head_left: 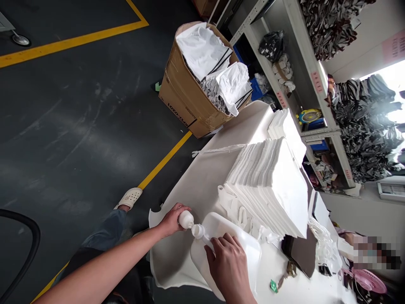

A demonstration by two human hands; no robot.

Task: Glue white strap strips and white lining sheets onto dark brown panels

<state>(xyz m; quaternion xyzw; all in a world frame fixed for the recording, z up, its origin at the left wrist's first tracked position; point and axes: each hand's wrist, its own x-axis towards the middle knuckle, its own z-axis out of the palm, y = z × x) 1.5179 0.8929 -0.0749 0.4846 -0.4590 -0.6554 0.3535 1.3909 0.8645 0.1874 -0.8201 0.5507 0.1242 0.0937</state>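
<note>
My left hand (174, 220) is wrapped round a small white plastic bottle (185, 219), whose narrow mouth points at the jug. The fingers of my right hand (227, 259) are curled over the handle area of a large translucent white jug (218, 223), at the edge of the white-covered table (209, 177). The jug's neck is right at the bottle's mouth; whether they touch, I cannot tell. Beside the jug, white straps and tall stacks of folded white fabric (265, 185) stand on the table. Any liquid inside is not clearly visible.
A cardboard box (180, 101) filled with white fabric pieces stands at the table's far end. Metal shelving (303, 63) holds bundles and bags. A pink fan (368, 280) sits at the lower right. Yellow lines (164, 160) mark the dark floor; a black hose (31, 228) curves at left.
</note>
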